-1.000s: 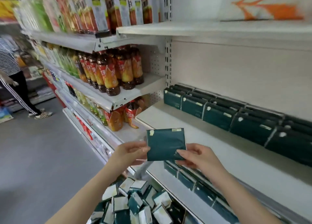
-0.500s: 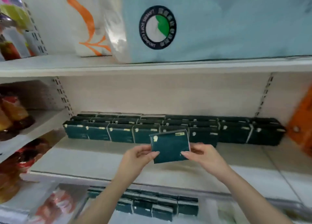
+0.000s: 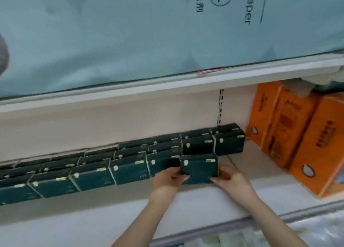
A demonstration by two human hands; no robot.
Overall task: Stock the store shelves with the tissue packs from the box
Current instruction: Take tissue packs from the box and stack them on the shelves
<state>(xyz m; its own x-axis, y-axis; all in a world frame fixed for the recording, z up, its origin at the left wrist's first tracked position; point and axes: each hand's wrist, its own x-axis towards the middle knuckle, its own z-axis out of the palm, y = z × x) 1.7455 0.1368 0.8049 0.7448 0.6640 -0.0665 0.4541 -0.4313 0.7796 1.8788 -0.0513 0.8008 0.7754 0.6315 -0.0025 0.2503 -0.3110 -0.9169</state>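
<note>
While the left hand (image 3: 167, 179) pinches the lower left edge of the tissue pack (image 3: 198, 167) and the right hand (image 3: 231, 179) pinches its lower right corner, the pack is upright at the right end of the near row (image 3: 128, 169) on the shelf (image 3: 204, 202). Press it flush against its left neighbour, keep the face forward, then release.

2 bare forearms reach forward from the lower edge of view, converging. Left hand (image 3: 168, 179) pinches the lower left edge of 1 tissue pack (image 3: 198, 167). Right hand (image 3: 232, 179) pinches its lower right corner, fingers curled.
</note>
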